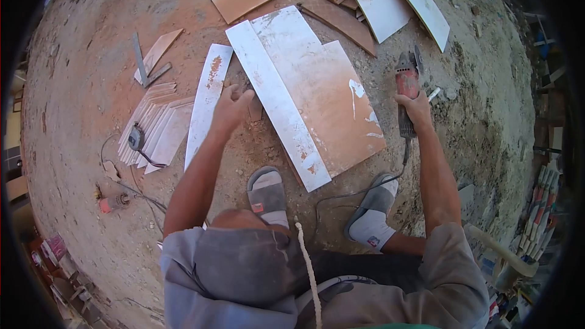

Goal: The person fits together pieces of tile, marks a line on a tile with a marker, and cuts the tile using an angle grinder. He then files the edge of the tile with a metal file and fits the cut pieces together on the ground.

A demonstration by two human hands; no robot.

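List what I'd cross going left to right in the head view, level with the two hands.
Fanned pieces → narrow strip → left hand → long strip → wide panel → right hand on the grinder.

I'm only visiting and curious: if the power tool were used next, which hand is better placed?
The right hand, I'd say: it holds the power tool. The left hand is across the wide board, near the narrow white strip.
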